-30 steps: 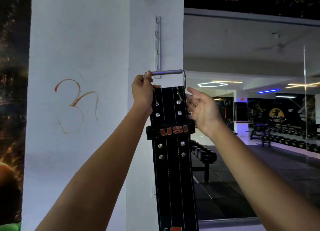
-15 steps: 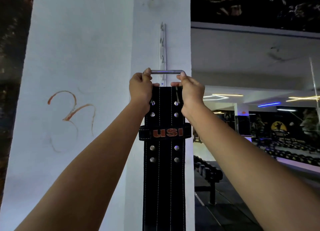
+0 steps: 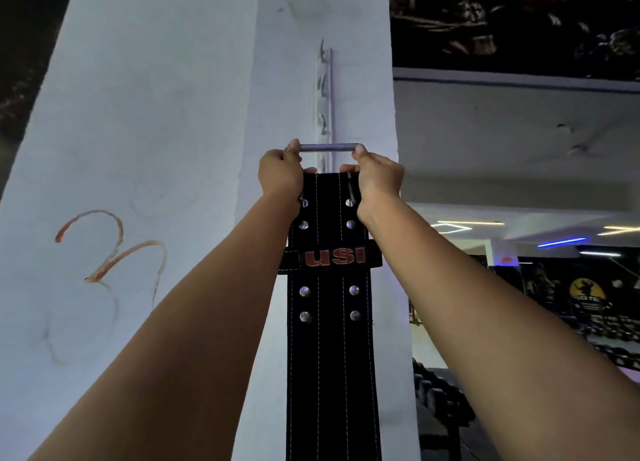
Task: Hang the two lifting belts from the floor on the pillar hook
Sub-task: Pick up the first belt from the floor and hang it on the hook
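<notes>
White painted pillar (image 3: 156,114) with a reddish-orange painted symbol (image 3: 107,249) — dim gym room at right, blue and white ceiling strip lights (image 3: 561,242), rack of dark dumbbells (image 3: 440,395), dark mural wall (image 3: 512,21).

A gym: dumbbell racks (image 3: 440,395), mirrored wall (image 3: 571,305), and a lifting belt (image 3: 329,356).

Dim indoor light, cool bluish cast, wide-angle view.

The white pillar (image 3: 156,131) takes soft, even light with a faint violet tint and no hard shadows. Far right, ceiling strip lights (image 3: 561,242) glow blue and white without much glare; the room beneath is dark, soft and grainy. Straight edges lean and bow toward the frame's edges. Rivets on the black belt (image 3: 329,356) catch small highlights.
</notes>
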`<state>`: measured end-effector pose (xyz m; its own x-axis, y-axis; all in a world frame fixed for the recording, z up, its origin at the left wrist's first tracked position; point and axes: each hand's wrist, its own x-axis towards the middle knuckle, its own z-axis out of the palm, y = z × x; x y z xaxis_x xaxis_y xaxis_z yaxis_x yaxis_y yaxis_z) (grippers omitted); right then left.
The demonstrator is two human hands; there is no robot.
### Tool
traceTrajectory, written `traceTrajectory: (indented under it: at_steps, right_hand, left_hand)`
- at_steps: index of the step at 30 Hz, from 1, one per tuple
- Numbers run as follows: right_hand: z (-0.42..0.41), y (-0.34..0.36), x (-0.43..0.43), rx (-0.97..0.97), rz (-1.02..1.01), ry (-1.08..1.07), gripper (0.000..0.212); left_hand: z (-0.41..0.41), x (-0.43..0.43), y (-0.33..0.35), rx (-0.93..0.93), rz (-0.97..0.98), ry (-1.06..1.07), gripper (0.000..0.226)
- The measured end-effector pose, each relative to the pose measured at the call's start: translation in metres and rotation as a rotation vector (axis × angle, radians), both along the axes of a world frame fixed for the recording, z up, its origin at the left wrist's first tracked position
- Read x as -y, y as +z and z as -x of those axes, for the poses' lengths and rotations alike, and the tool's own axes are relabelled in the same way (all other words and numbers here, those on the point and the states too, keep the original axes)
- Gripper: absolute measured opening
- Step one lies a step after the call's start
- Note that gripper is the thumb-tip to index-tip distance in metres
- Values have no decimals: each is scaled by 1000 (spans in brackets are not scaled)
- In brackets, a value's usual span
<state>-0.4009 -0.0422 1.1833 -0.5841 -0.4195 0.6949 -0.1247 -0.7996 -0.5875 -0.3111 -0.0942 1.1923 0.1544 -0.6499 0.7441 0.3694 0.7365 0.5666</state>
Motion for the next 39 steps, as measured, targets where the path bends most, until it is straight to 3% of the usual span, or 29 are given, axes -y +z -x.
traceTrajectory:
  at_steps: [9, 17, 20, 28, 34, 36, 39]
  right_hand:
    - [20, 2, 43, 52, -40, -98, 37]
    - [18, -16, 42, 43, -11, -134, 28]
    - [17, -29, 32, -17, -10, -222, 16]
    - [11, -69, -5, -141, -112, -281, 48]
    - [-14, -125, -55, -135, -166, -200, 41]
    - [-28, -148, -71, -126, -225, -152, 28]
    - [-56, -190, -95, -102, -344, -89, 28]
  left_hand:
    - [16, 33, 2, 34, -38, 133, 30]
    - [8, 30, -16, 72, -20, 200, 31]
    - [2, 24, -38, 149, -35, 164, 24]
    - [-26, -15, -82, 302, -24, 180, 43]
    - [-57, -66, -137, 352, -82, 106, 44]
    - [-72, -87, -160, 354, -125, 70, 42]
    - [-100, -112, -207, 346, -223, 30, 41]
